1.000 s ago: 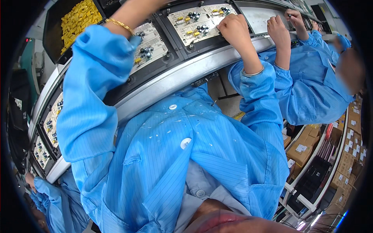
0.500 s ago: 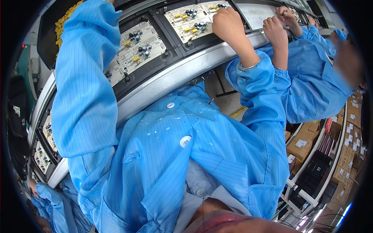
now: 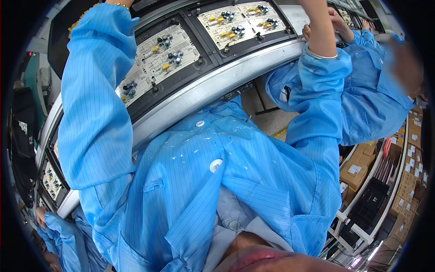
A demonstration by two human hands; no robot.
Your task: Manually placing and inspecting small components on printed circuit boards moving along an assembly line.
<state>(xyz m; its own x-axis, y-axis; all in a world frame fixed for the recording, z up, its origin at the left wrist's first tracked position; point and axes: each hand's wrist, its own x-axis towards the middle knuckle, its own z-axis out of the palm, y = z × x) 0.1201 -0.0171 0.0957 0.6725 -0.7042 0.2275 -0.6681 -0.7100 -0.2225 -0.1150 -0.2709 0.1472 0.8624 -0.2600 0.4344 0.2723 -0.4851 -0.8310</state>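
Note:
Two pale circuit boards lie in black frames on the line before me: one circuit board (image 3: 149,54) at the left, the other circuit board (image 3: 247,25) at the upper middle. Both carry yellow parts and dark round capacitors. My left hand (image 3: 123,2) shows only a sliver past a gold bracelet at the top edge, beyond the left board; its fingers are out of the picture. My right hand (image 3: 311,3) reaches past the right end of the second board. The top edge cuts off its fingers, so what it holds or touches is hidden.
A silver rail (image 3: 195,86) runs along the line's near side. At the right a co-worker in blue has a hand (image 3: 334,19) over the line, close to my right forearm. Cartons (image 3: 355,170) fill shelving at the right. Another person's sleeve (image 3: 68,235) shows lower left.
My right hand has moved up and right, from a closed pose over the second board's right side to the top edge. Both boards appear slightly further right. My left hand has barely moved.

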